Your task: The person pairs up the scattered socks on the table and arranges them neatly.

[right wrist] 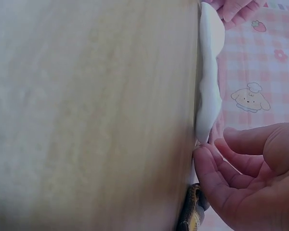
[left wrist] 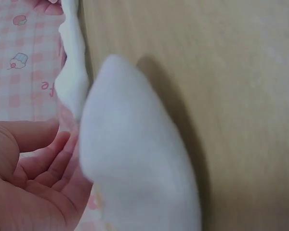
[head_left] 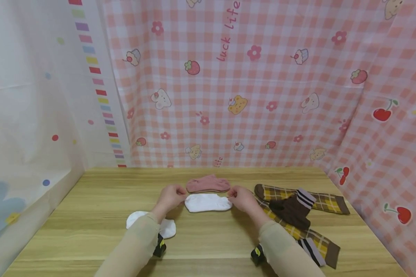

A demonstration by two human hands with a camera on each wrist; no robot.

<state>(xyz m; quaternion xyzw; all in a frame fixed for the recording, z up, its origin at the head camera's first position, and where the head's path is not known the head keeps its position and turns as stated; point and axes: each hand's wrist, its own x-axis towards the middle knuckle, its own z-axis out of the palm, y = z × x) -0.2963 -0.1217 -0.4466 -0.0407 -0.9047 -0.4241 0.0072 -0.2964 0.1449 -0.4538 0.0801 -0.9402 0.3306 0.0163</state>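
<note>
A white ankle sock [head_left: 208, 202] lies flat in the middle of the table, just in front of a folded pink sock [head_left: 208, 184]. My left hand [head_left: 172, 196] is at the left ends of both, thumb and fingers apart in the left wrist view. At the right ends is my right hand [head_left: 242, 198]; in the right wrist view its fingertips [right wrist: 202, 153] touch the tip of the white sock [right wrist: 209, 82], and its thumb stands off. Another white sock [head_left: 168, 228] lies under my left forearm, partly hidden, and looms large in the left wrist view.
Right of my right arm, yellow-and-brown plaid socks [head_left: 329, 202] lie crossed with dark brown socks [head_left: 292, 211] that have striped cuffs. A pink checked cloth [head_left: 228, 127] hangs behind the wooden table [head_left: 208, 246]. A white printed cloth [head_left: 38, 115] hangs at the left.
</note>
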